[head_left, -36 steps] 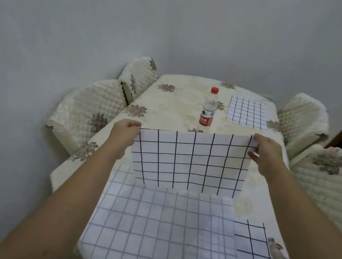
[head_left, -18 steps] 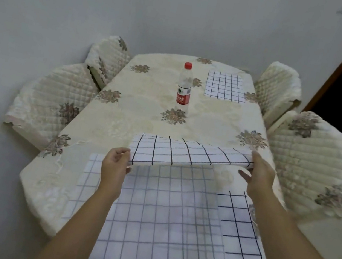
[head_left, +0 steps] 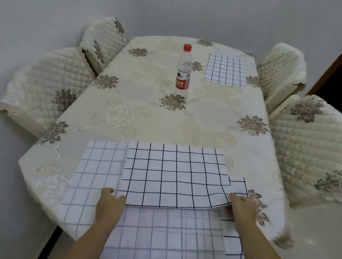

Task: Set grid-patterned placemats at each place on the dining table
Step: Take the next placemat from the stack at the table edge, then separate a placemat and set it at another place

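top placemat (head_left: 171,174) gripped at near corners by left hand (head_left: 111,204) and right hand (head_left: 242,206), capped bottle (head_left: 184,70) upright beyond

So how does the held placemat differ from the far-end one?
The held placemat is gripped at its near corners by the left hand and right hand; the far placemat is untouched. The held one overlaps other mats, its right corner lifted; the far one lies flat on the tablecloth. Both are white with dark grids.
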Tool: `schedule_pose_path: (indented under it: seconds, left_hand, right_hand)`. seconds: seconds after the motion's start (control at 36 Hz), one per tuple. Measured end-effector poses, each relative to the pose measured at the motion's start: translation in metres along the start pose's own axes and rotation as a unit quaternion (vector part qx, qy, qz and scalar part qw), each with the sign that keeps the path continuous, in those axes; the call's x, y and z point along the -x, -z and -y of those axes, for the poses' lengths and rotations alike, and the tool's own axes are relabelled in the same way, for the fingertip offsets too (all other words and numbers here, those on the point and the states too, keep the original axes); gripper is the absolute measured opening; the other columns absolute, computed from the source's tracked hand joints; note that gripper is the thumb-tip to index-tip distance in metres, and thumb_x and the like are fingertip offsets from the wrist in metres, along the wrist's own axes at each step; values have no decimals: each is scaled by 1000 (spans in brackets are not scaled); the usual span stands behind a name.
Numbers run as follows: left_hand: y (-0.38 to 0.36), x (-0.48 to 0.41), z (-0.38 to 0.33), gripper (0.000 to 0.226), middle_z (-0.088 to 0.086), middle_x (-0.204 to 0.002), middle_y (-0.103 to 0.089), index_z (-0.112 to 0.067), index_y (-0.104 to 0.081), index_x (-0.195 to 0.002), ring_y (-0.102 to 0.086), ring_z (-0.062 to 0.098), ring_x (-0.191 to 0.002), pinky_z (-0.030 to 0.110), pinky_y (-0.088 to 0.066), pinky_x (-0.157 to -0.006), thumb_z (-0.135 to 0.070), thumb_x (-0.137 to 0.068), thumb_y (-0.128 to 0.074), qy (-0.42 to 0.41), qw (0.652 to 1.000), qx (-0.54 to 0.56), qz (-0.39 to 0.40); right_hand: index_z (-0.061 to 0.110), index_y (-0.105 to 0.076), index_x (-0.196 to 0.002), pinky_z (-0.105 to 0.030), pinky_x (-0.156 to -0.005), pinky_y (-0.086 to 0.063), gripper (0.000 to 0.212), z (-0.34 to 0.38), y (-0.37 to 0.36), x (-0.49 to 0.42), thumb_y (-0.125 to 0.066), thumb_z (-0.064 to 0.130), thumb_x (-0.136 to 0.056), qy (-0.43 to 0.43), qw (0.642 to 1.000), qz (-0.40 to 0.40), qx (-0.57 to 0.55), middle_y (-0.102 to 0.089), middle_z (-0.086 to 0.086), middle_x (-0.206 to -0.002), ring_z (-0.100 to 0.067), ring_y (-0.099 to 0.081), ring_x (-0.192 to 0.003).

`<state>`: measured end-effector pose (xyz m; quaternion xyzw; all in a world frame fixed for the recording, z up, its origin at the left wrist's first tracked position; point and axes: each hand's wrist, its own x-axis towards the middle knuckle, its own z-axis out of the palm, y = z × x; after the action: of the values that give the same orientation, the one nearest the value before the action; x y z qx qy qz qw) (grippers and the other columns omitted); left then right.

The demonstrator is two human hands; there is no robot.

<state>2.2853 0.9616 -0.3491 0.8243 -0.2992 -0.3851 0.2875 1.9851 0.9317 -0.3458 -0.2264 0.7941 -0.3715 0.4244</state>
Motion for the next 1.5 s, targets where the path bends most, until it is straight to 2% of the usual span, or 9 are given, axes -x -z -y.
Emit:
schedule_pose_path:
  seconds: [0.17,0.33,0.61,0.89,1.06,1.25,1.33,1.42,1.5]
  left_hand:
    - [4,-4,6,8,7,-77,-53,-5,-53,-91,-47,19,-63,26,-35,-53,-12,-87,-54,-9,999,-31,-13]
    - [3,-5,8,40,1,-50,-28,-16,-30,-54,-22,14,-46,20,-18,-46,-3,-85,-52,-29,999,11,-19]
    - [7,3,8,29,9,-96,-51,0,-49,-115,-48,21,-83,31,-38,-71,-9,-89,-57,1,1000,7,-11]
    - [6,2,17,31,20,-113,-57,2,-49,-118,-50,22,-86,31,-40,-73,-14,-92,-54,-46,994,-95,-35]
    - [-10,5,24,33,24,-111,-59,4,-59,-109,-57,39,-100,48,-47,-82,-5,-78,-66,-208,932,-280,-101]
    - [-65,13,11,65,16,-114,-67,-3,-72,-98,-65,31,-105,48,-52,-80,-8,-35,-90,-408,798,-443,7]
    - [-78,18,1,74,13,-133,-54,-4,-63,-118,-52,27,-123,49,-47,-91,-20,-50,-87,-408,790,-454,58]
    - [-84,18,-5,75,-1,-149,15,-11,-4,-148,16,20,-138,47,-2,-115,-28,-91,-49,-375,786,-473,132]
    - [-85,15,1,63,7,-151,-25,-8,-31,-143,-25,27,-140,55,-35,-106,-25,-83,-41,-387,787,-464,125]
  right_hand:
    - [1,-48,-74,-30,-57,-29,20,-8,4,0,-56,14,-88,-15,1000,14,6,-41,-11,-67,-23,-37,-64]
    - [9,-37,-58,-27,-48,-37,34,-15,7,2,-52,10,-88,-30,999,11,2,-37,-9,-57,-24,-41,-50]
    - [1,-53,-78,-25,-46,-35,11,-17,9,6,-54,6,-88,13,999,-4,47,-49,-9,-62,-23,-48,-51]
    - [-2,-51,-110,-33,-69,-41,25,-20,1,7,-54,8,-87,41,989,-31,139,-55,-15,-90,-28,-51,-80]
    - [-9,-59,-98,-46,-73,-47,26,-30,-25,16,-57,1,-73,286,882,-150,344,-59,-29,-95,-43,-57,-89]
    - [4,-65,-106,-59,-76,-50,43,-37,-87,45,-59,14,-65,414,769,28,486,-65,-18,-115,-38,-64,-104]
    - [6,-62,-117,-57,-80,-49,47,-38,-104,53,-51,22,-74,432,740,68,511,-60,-14,-126,-35,-60,-113]
    - [7,-55,-127,-55,-87,-47,70,-41,-113,51,-71,33,-65,433,717,101,537,-55,-12,-133,-35,-54,-119]
    - [10,-54,-128,-53,-86,-48,56,-44,-116,49,-52,33,-77,413,719,98,550,-54,-9,-135,-32,-55,-120]
